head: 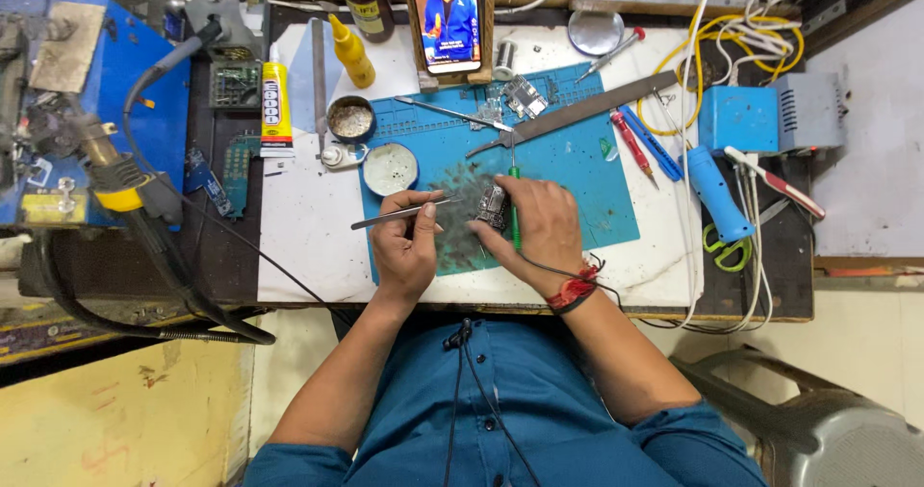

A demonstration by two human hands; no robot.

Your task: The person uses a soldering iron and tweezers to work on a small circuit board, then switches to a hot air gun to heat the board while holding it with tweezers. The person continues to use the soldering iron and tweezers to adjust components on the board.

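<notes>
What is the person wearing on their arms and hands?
Both arms have blue shirt sleeves rolled up near the elbows, leaving the forearms bare. The left hand wears nothing: no glove, ring or band shows. The right hand is bare too, but a red and black thread band is tied around its wrist, with loose black ends sticking out.
</notes>
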